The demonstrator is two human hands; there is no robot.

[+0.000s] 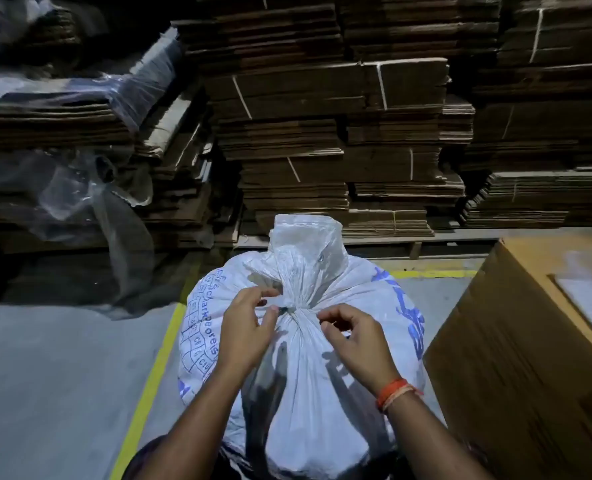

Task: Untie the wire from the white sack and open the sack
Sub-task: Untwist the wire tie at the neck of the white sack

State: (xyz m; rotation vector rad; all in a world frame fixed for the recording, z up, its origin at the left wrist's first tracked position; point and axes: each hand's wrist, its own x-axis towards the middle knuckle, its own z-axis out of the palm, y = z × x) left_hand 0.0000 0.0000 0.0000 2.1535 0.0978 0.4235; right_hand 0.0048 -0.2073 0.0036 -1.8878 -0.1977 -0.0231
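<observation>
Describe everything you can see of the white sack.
The white sack looks woven plastic, printed in blue on both sides. It stands full and upright on the grey floor, its neck gathered and tied tight, with loose fabric fanning above the tie. The left hand pinches at the tie; the right hand is at the neck.

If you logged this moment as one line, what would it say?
step: untying | white sack: neck tied | wire: on neck | left hand: pinching at wire | right hand: fingers curled beside neck, grip unclear
</observation>
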